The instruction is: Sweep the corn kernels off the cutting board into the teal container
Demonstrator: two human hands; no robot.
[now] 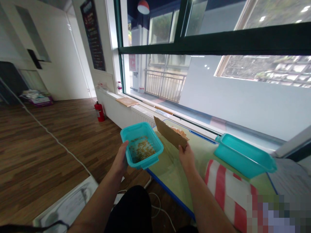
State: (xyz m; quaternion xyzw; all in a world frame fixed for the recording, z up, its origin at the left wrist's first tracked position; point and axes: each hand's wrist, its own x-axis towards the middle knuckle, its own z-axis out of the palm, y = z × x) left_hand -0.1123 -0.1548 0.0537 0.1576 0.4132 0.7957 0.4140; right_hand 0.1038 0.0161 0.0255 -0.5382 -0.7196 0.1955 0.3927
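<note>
My left hand (122, 157) grips the left side of a teal plastic container (155, 155), tilted beyond the table's left edge. Small tan beans (145, 149) lie on its bottom. In my right hand (187, 159) is a flat piece of cardboard (169, 132), held on edge by its near end. Behind the cardboard, a pile of similar beans (180, 132) shows on the table (201, 149); part of the pile is hidden. The container and the cardboard are apart from each other.
A second teal container (245, 155) stands at the table's right. Near it lies a red-and-white striped bag or cloth (228, 184). A radiator (143, 113) and window run along the far side. A red fire extinguisher (99, 111) and a white cable (52, 134) are on the floor.
</note>
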